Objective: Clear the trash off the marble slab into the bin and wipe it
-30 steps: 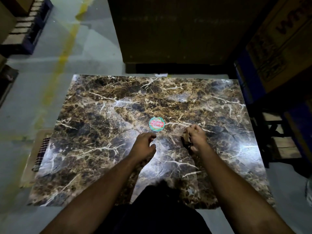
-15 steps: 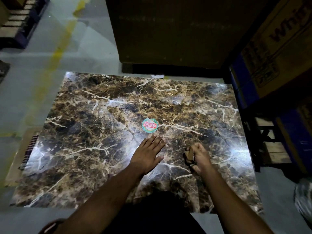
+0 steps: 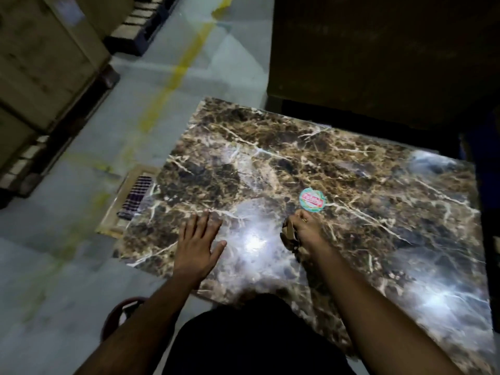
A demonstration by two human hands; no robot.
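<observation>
Since half a second ago the view has swung to the left, and the left hand (image 3: 198, 244) has slid left and now lies flat, fingers straight and spread, on the marble slab (image 3: 378, 185). The slab is large, dark brown with white veins. At its left edge a striped cloth (image 3: 136, 197) lies on a board on the floor. A red rim (image 3: 123, 311), perhaps the bin, shows below the left arm. The right hand (image 3: 307, 231) has its fingers curled around crumpled brown trash (image 3: 289, 234). A round sticker (image 3: 311, 200) sits just beyond it. I think the grip should stay firm while the trash goes to the bin, so nothing drops.
</observation>
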